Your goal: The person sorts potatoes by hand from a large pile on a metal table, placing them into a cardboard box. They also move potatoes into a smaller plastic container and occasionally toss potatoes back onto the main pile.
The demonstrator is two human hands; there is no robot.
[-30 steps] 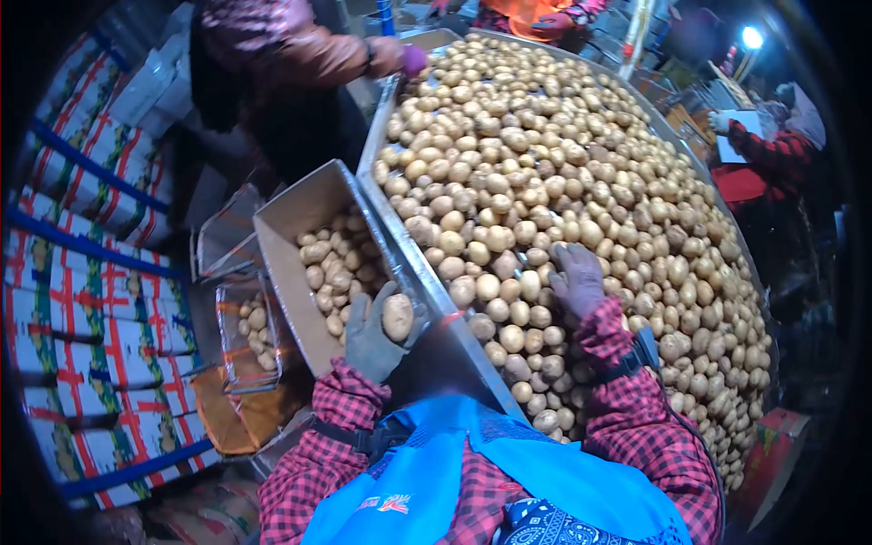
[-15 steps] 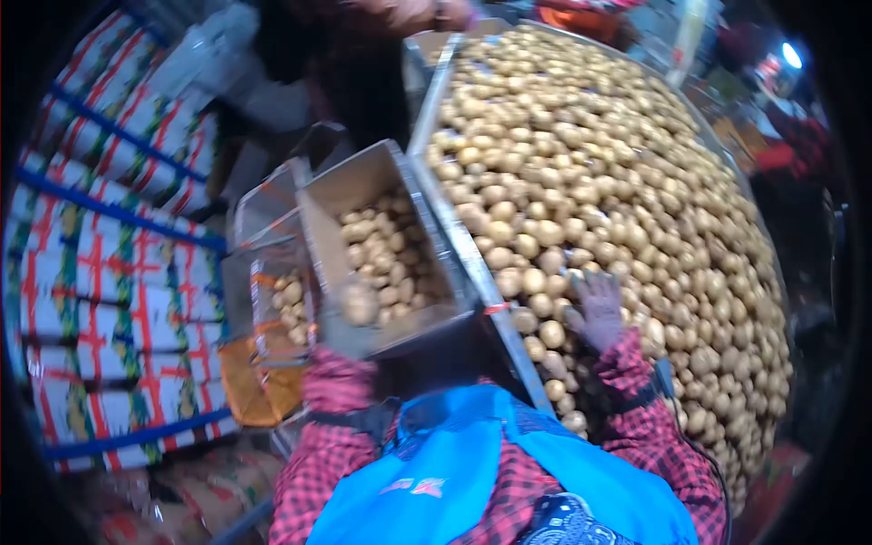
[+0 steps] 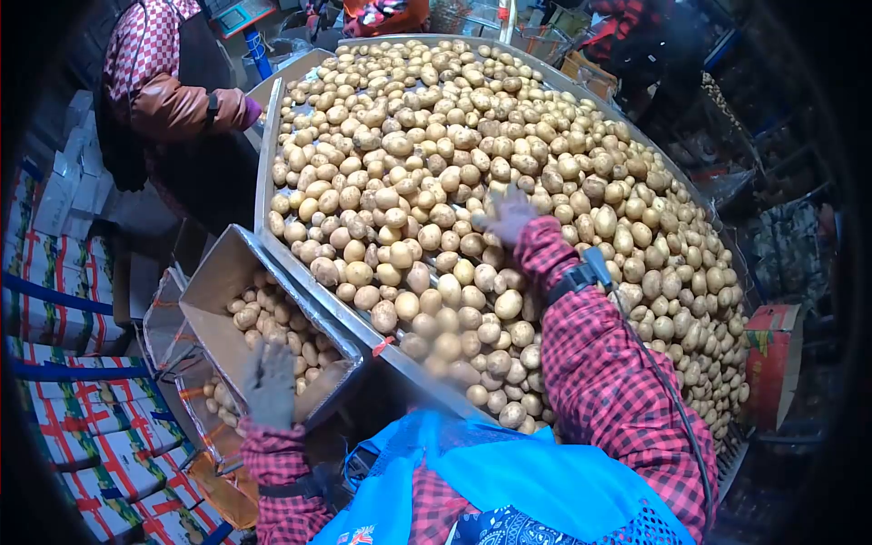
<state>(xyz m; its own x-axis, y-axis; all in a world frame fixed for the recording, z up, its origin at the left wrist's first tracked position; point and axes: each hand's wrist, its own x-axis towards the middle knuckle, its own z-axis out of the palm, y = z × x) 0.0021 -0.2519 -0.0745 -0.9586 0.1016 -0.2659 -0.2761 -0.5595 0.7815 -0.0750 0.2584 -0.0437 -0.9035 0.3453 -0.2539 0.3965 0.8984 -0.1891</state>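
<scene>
My left hand (image 3: 270, 386), in a grey glove, is over the near side of a cardboard box (image 3: 207, 283). Its fingers are stretched out and nothing shows in them. Inside the box lie several potatoes (image 3: 277, 318). On the right, a large metal-edged table (image 3: 313, 295) bears a broad heap of potatoes (image 3: 400, 195). My right hand (image 3: 510, 216), gloved as well, reaches into the middle of that heap with its fingers apart, touching or just over the potatoes. Slight blur softens its fingertips.
Beside the box stands a wire-framed bag (image 3: 218, 400) with potatoes in it. Stacked printed cartons (image 3: 118, 445) fill the left. Another person (image 3: 173, 100) stands at the table's far left. A red carton (image 3: 772, 363) is at the right edge.
The view has swung right and steadied. My right hand has moved farther over the heap, away from my body. My left hand, blurred and low before, now shows over the box's side.
</scene>
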